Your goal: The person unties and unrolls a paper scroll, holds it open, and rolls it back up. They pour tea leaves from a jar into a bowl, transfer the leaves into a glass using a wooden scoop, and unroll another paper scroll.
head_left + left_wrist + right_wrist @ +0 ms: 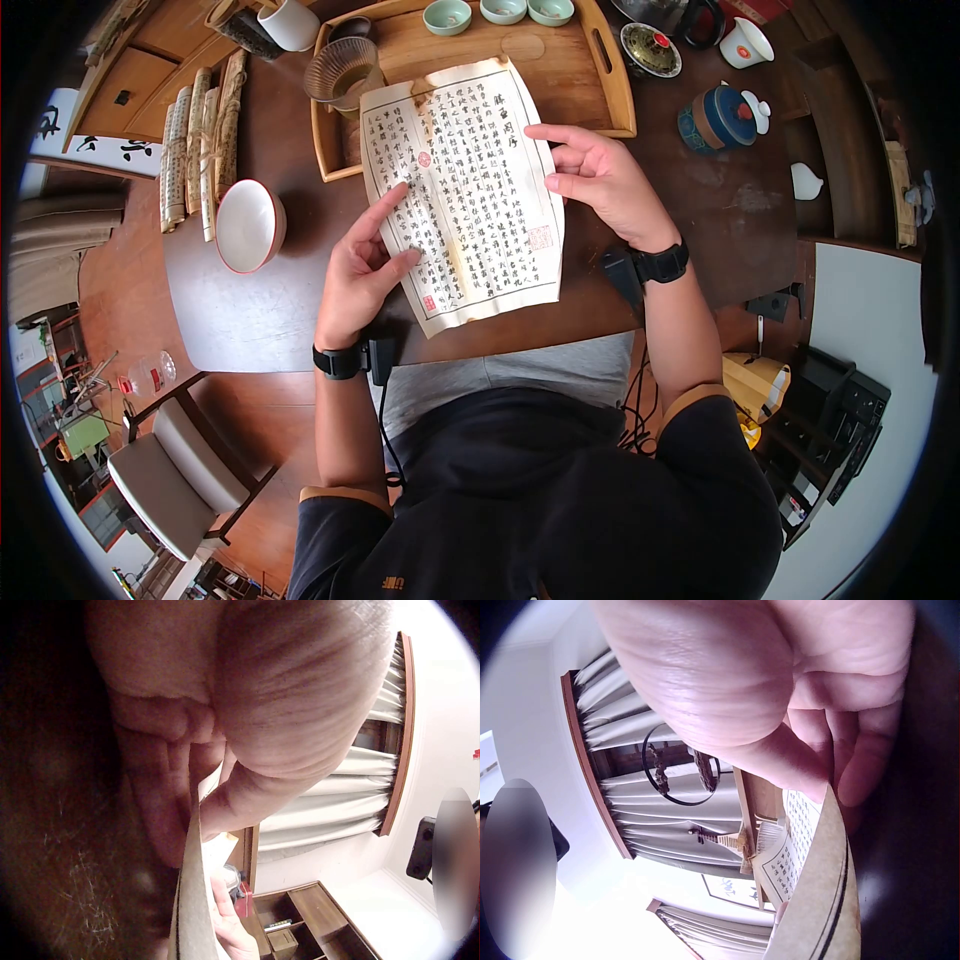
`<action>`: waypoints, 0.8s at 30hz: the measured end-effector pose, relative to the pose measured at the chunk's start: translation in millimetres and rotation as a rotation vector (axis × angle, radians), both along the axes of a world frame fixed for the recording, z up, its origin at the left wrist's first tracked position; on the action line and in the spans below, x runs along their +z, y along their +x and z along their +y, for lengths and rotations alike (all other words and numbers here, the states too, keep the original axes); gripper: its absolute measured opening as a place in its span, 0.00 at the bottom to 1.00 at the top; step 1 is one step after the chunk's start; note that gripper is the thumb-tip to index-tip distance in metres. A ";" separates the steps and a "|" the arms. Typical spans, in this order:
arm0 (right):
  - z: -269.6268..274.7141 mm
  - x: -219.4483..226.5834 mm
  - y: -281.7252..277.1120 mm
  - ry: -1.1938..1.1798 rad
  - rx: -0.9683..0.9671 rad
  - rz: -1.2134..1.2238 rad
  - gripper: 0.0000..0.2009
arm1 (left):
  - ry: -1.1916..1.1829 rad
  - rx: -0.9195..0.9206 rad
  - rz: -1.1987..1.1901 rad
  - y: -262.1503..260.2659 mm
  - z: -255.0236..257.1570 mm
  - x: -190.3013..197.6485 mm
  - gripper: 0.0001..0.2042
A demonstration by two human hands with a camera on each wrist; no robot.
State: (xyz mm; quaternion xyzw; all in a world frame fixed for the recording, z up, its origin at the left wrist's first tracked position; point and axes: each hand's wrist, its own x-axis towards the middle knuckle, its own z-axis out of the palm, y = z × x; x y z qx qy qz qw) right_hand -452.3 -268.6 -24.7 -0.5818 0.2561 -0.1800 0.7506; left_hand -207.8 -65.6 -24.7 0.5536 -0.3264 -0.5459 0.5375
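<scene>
A sheet of paper [465,200] with columns of handwritten characters, red seals and browned, uneven edges is held up over the near side of the table. The left hand [362,270] pinches its left edge, thumb on the written face; in the left wrist view the thumb and fingers of that hand [217,727] meet on the paper [193,900]. At the upper right edge the right hand [610,185] grips the sheet between thumb and fingers. The right wrist view shows this hand [780,697] pinching the paper [829,877], which curves slightly.
Behind the sheet lies a wooden tray [625,110] with pale green cups [447,15] and a ribbed glass bowl [345,75]. To the left are a white bowl [250,226] and rolled scrolls [228,125]. A blue jar [715,120] and lidded bowl [650,50] stand at the right.
</scene>
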 end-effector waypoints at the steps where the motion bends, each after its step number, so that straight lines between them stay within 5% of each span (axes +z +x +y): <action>1: 0.0 0.3 0.0 -0.002 -0.001 0.007 0.26 | 0.005 -0.001 0.005 0.0 0.0 -0.1 0.35; 24: -0.8 -1.5 -0.4 0.028 0.010 -0.011 0.26 | 0.001 -0.010 0.016 2.4 -0.2 -1.0 0.35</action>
